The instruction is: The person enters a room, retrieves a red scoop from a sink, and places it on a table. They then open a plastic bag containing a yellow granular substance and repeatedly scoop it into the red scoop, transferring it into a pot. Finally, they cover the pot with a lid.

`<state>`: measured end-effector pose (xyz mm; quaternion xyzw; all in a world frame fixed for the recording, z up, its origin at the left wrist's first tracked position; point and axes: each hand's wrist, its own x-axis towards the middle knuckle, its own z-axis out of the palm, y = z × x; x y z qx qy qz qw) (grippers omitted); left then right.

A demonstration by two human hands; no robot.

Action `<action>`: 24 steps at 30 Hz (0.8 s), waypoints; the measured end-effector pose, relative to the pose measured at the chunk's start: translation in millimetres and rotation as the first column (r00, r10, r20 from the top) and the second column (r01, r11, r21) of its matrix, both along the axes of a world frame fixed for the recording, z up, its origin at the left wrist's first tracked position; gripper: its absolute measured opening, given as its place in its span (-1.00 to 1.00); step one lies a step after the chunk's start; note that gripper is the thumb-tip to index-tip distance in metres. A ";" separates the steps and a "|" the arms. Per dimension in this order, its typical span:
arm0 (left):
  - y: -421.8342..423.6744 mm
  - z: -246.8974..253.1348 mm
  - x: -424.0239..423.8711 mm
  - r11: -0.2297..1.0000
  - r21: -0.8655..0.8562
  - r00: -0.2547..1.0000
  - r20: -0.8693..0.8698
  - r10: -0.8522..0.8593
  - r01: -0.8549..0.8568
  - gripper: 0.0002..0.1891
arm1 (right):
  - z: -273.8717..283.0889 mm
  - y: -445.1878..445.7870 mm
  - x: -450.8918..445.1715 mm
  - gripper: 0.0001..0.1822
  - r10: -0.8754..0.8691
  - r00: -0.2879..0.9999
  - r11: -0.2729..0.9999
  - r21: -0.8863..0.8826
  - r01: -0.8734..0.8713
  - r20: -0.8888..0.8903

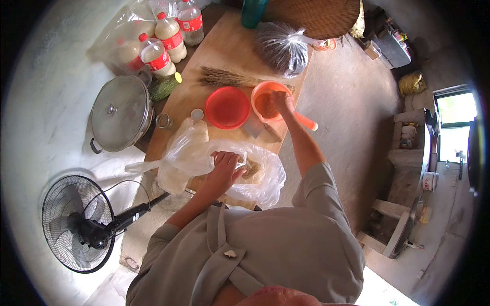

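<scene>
My right hand [281,102] reaches into an orange plastic dipper [257,103] with a long handle, its fingers at the reddish-brown contents; whether they are pinched on any is hidden. My left hand [226,166] grips the rim of a clear plastic bag [268,187], which lies spread at the near table edge with some brownish stuff inside. Left of the dipper sits a red plastic bowl [227,108]. Between them and the bag lies a cleaver [255,129]. Beyond, a bundle of dry twigs [226,77] stretches across the wooden table [206,49].
Another filled plastic bag [176,153], a glass jar [164,121] and a big lidded pot [118,113] are at the left. Filled bottles [155,57] and a green gourd [164,87] stand farther back. A black fan [78,223] is at lower left. A tied bag [285,49] rests at the far end.
</scene>
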<state>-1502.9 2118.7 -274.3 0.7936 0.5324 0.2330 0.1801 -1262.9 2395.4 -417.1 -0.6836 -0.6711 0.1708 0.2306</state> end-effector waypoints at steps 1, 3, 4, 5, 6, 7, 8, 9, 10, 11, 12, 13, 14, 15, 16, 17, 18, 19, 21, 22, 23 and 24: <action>-0.3 -4.4 0.9 1.000 -0.003 0.999 -0.050 -0.009 0.009 -0.63 | 1.3 -1.8 -4.0 -0.57 -0.030 0.996 0.999 0.009 0.030 -0.079; -2.6 -24.2 -0.6 0.999 0.035 0.985 -0.173 0.002 0.004 -0.66 | 9.1 -4.3 -10.1 -0.56 -0.085 0.969 0.996 0.015 0.091 -0.233; -2.9 -35.6 -2.8 0.999 0.043 0.974 -0.227 -0.012 0.023 -0.68 | 13.2 -5.2 -10.6 -0.57 -0.100 0.963 0.994 0.027 0.110 -0.251; -4.8 -45.5 -5.3 0.998 0.050 0.959 -0.281 -0.024 0.040 -0.71 | 12.4 -7.0 -14.3 -0.58 -0.145 0.947 0.987 0.019 0.157 -0.286; -5.4 -50.9 -6.7 0.998 0.038 0.959 -0.281 -0.040 0.053 -0.76 | 10.5 -5.6 -14.0 -0.59 -0.195 0.927 0.978 0.013 0.210 -0.320; -5.4 -51.6 -7.5 0.998 0.043 0.967 -0.255 -0.027 0.039 -0.78 | 5.5 -0.8 -13.0 -0.60 -0.244 0.903 0.964 0.009 0.264 -0.354; -5.7 -51.8 -8.2 0.998 0.049 0.974 -0.228 -0.014 0.026 -0.80 | 2.0 5.4 -10.0 -0.61 -0.171 0.902 0.984 -0.016 0.179 -0.397; -6.5 -51.4 -8.4 0.998 0.051 0.980 -0.200 -0.009 0.020 -0.82 | -8.1 12.4 1.1 -0.61 -0.107 0.892 0.994 -0.039 0.100 -0.439; -7.6 -47.7 -10.3 1.000 0.021 0.996 -0.091 0.002 -0.001 -0.85 | -15.7 15.1 10.4 -0.62 -0.046 0.875 0.998 -0.060 0.019 -0.482; -8.1 -42.8 -13.5 1.000 -0.011 1.000 0.020 0.014 -0.014 -0.88 | -23.9 14.1 19.5 -0.62 0.010 0.851 0.995 -0.076 -0.059 -0.525; -12.9 -40.1 -20.0 0.997 -0.060 0.992 0.113 0.056 -0.049 -0.91 | -18.8 11.4 10.1 -0.64 0.004 0.969 0.995 -0.099 -0.029 -0.248; -19.4 -39.7 -25.7 0.984 -0.138 0.969 0.204 0.137 -0.110 -0.91 | -9.9 3.7 0.2 -0.66 -0.010 0.970 1.000 -0.014 0.007 -0.244; -25.1 -40.1 -31.0 0.963 -0.217 0.931 0.291 0.223 -0.163 -0.91 | 4.1 -7.0 -10.8 -0.67 -0.026 0.971 0.996 0.075 0.045 -0.237; -29.4 -37.9 -33.4 0.935 -0.296 0.878 0.371 0.302 -0.196 -0.90 | 18.7 -18.6 -16.4 -0.69 -0.052 0.972 0.982 0.166 0.091 -0.228; -29.1 -20.7 -29.9 0.903 -0.407 0.734 0.572 0.367 -0.134 -0.82 | 28.1 -27.4 -16.0 -0.70 -0.050 0.933 0.967 0.218 0.134 -0.355; -29.5 -20.1 -30.8 0.895 -0.430 0.659 0.639 0.396 -0.121 -0.83 | 32.5 -40.1 -14.4 -0.71 -0.062 0.876 0.978 0.147 0.150 -0.478; -27.1 -19.3 -32.2 0.888 -0.447 0.575 0.701 0.422 -0.107 -0.84 | 37.5 -52.4 -11.3 -0.71 -0.078 0.803 0.985 0.081 0.155 -0.590; -23.4 -18.3 -34.5 0.882 -0.461 0.484 0.752 0.447 -0.098 -0.86 | 44.3 -64.4 -11.2 -0.71 -0.093 0.714 0.989 0.018 0.147 -0.694; -23.2 -4.9 -41.6 0.876 -0.480 0.437 0.778 0.451 -0.050 -0.84 | 100.8 -111.4 -37.4 -0.75 -0.145 0.440 0.989 -0.112 0.101 -0.886; -23.0 5.2 -41.6 0.866 -0.497 0.417 0.778 0.469 -0.046 -0.84 | 123.8 -133.9 -46.0 -0.75 -0.212 0.336 0.977 -0.198 0.076 -0.918; -23.6 10.4 -41.4 0.856 -0.515 0.400 0.778 0.485 -0.037 -0.84 | 133.0 -156.2 -50.3 -0.74 -0.155 0.364 0.982 -0.185 -0.048 -0.918; -27.1 10.7 -43.5 0.859 -0.512 0.409 0.781 0.471 -0.013 -0.73 | 142.1 -181.3 -58.4 -0.73 -0.144 0.329 0.963 -0.209 -0.170 -0.933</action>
